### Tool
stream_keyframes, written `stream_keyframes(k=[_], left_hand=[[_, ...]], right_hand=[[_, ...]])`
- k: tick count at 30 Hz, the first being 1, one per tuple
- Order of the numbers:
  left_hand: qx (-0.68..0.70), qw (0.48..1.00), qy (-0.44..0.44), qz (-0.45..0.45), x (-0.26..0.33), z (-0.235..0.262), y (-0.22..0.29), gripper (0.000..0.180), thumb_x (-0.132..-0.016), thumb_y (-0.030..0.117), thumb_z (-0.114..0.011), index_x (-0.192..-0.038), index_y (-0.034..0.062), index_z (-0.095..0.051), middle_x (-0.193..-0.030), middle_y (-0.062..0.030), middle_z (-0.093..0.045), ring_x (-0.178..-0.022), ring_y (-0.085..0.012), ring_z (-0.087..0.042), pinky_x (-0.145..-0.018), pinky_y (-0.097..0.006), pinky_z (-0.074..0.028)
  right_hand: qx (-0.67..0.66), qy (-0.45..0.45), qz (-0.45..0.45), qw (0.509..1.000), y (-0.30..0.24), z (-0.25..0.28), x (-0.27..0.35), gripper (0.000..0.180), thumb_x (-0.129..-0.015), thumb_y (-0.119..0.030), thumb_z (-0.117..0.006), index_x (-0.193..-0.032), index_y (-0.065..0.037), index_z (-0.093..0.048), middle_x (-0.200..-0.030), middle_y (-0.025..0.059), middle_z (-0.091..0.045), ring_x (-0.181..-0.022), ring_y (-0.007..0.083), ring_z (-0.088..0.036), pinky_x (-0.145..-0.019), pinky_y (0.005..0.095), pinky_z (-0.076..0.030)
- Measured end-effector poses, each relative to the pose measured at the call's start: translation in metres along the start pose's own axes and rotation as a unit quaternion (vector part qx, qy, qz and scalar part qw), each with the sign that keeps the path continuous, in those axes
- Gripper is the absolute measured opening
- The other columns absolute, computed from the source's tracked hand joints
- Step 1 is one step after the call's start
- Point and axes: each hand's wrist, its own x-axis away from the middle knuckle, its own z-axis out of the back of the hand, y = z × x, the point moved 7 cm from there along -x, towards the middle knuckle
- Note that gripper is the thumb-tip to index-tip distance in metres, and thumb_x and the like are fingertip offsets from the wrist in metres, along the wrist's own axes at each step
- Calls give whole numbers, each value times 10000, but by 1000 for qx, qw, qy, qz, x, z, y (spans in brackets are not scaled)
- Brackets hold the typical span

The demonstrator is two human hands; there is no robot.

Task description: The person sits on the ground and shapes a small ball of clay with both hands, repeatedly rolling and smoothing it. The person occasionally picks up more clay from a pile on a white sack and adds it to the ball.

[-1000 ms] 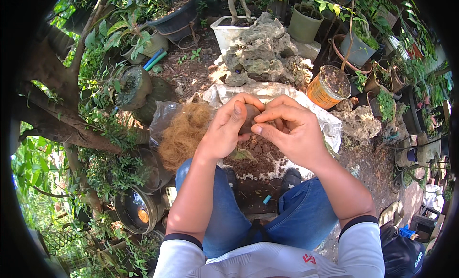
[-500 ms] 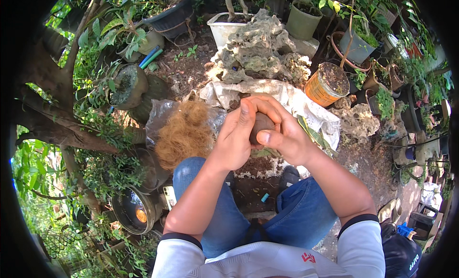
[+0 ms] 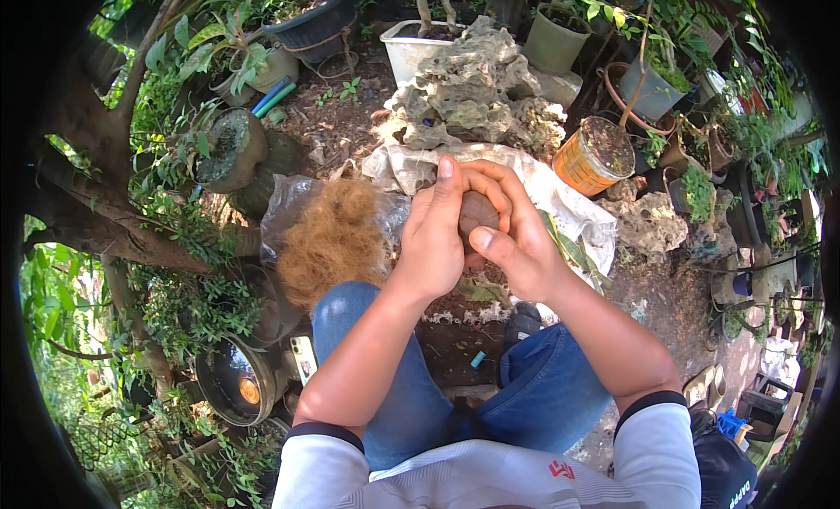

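Garden ground crowded with pots lies under us, and we sit low with our knees in blue jeans [image 3: 534,395] over a patch of dark soil [image 3: 455,343]. Both our hands are together in front of us, closed round a brown ball [image 3: 477,213] that looks like packed earth or fibre. Our left hand [image 3: 435,239] cups it from the left with the fingers standing straight up, and our right hand [image 3: 516,233] wraps it from the right, fingers curled over the top and the thumb pressed on the near side. Only a small part of the ball shows between the fingers, so we cannot tell its full shape.

We judge that the shaping is well under way: the lump already looks rounded and firm enough to be held clear of the ground, though the grip suggests the pressing is not finished. Plenty of loose stuff remains. A heap of tan fibre [image 3: 332,238] sits on a clear plastic sheet [image 3: 293,198] just left of our hands, largely unused as far as we can see. A white sack [image 3: 569,203] is spread on the ground beyond the hands, below a grey rock [image 3: 472,89]. An orange pot [image 3: 595,154] filled with soil stands at the sack's right edge, untouched. A dark bowl [image 3: 236,382] rests at our left knee, near a phone [image 3: 304,358], and a tree trunk [image 3: 96,211] runs along the left side
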Motion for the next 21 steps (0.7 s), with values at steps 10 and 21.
stream_keyframes(k=[10, 21], left_hand=[[13, 999, 42, 10, -3, 2, -5, 660, -1075, 528, -214, -821, 51, -593, -734, -52, -614, -653, -109, -568, -608, -240, -464], [115, 991, 15, 63, -2, 5, -8, 647, -1048, 607, -242, -918, 69, -577, -717, -37, -563, -537, -83, -480, -414, -240, -308]], right_hand=[[95, 14, 32, 995, -2, 5, -4, 572, -914, -137, -593, -1422, -11, -360, -1310, 126, -487, -1220, 189, -485, -1047, 341, -390], [78, 74, 153, 982, -17, 16, -1, 263, -953, -227, -695, -1121, -34, -633, -1286, 114, -482, -1189, 189, -488, -1004, 357, -403]])
